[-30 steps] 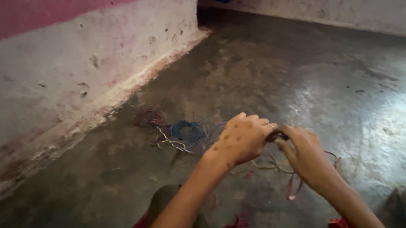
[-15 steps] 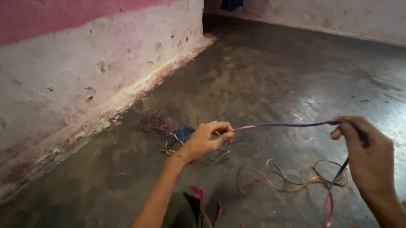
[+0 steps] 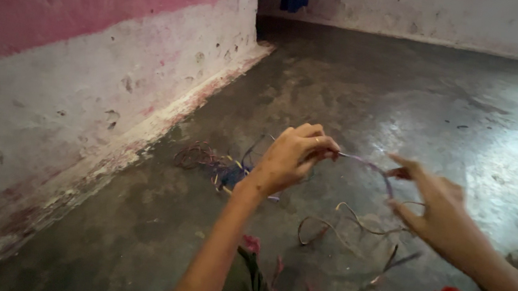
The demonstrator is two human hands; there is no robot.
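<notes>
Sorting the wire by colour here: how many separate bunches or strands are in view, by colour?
Purple wire strand held between left hand and right hand: 1
Blue wire tangle: 1
Reddish-brown wire coil: 1
Tan wire loops: 1
Total: 4

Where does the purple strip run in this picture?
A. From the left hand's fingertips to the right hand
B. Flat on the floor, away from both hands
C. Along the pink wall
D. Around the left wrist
A: the purple strip leaves the pinched fingertips of the left hand and curves over to the right hand, above the floor.
</notes>
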